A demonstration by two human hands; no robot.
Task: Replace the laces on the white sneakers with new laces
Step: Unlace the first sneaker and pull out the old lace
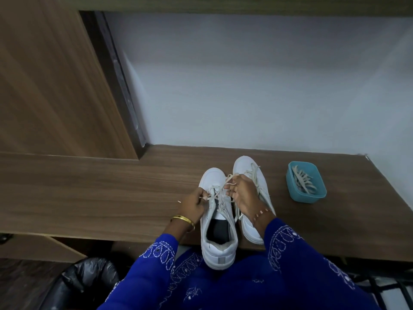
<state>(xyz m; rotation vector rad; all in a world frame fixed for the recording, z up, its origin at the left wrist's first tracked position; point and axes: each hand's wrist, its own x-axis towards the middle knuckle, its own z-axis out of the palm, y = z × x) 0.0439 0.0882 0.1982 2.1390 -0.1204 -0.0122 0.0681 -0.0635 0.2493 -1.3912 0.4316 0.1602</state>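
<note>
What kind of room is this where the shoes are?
Probably an office or study corner, though it's hard to be sure: a long wooden desk against a plain wall, a bin with a black bag underneath, and wood panelling beside it.

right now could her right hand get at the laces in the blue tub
Probably yes, once it lets go. The right hand is pinching the near sneaker's lace, but the blue tub sits open-topped on the desk on that side, beyond the far sneaker, nothing between.

An office or study nook is showing: a wood-laminate desk (111,186) adjoining a matching partition (49,86), a lined bin (89,283) sitting below.
</note>
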